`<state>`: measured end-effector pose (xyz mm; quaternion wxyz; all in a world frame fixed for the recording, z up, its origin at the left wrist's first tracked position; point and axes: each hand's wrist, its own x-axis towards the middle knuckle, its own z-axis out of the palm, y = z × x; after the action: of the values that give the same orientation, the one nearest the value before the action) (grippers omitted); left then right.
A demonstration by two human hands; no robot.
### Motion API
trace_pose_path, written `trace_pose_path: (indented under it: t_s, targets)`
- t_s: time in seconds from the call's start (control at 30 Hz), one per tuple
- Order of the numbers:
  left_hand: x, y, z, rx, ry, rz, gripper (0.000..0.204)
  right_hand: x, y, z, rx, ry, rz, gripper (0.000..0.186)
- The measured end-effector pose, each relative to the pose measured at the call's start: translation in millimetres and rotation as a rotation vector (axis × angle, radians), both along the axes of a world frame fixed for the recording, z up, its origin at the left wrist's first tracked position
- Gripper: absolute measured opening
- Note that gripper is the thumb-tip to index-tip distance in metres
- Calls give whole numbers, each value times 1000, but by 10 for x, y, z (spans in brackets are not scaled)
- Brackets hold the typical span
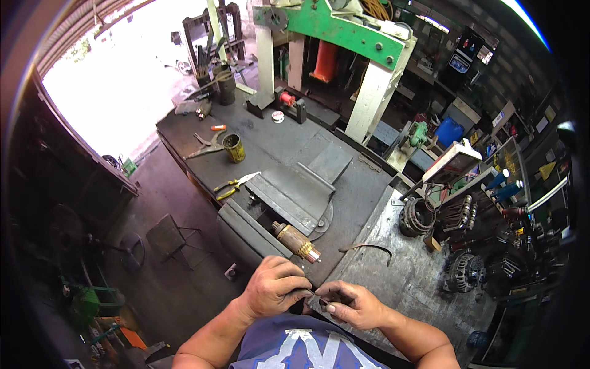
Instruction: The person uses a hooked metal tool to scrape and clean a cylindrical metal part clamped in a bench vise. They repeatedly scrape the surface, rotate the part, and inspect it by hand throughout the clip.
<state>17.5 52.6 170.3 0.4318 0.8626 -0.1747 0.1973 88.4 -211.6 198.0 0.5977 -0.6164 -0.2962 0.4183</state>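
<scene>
Dark and too small to identify, a slender piece (315,294) sits between the fingertips of two bare hands, at the near edge of a workbench and just in front of the wearer's blue shirt (289,344). The left hand (275,288) has its fingers curled, thumb and forefinger pinched narrow on the piece; the right hand (351,304) meets it from the other side, thumb and bent forefinger nearly closed on it. Just beyond the left hand, a cylindrical armature (296,242) with copper-coloured windings lies on its side, near a long grey metal block (254,230). To the right, a curved dark strip (372,247) rests on a bare metal sheet (393,286), with a round, open metal housing (464,272) and a ring-shaped part (418,216) farther right. Farther up the dark bench lie yellow-handled pliers (238,184), a yellow can (233,148) standing upright and a white roll (277,117). Behind the bench rises a press with a green crossbeam (344,34); a folding chair (172,240) stands on the floor at left, below a bright open doorway.
</scene>
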Motion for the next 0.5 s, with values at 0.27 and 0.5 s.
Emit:
trace_pose_path:
  t_s: [0.27,0.5]
  targets:
    - [373,81,-184,259,17,396,87,84,374,145,-345,-231,-306,19]
    - [393,31,-343,253,-23,413,84,187,422,198,-402,-219,-324,21]
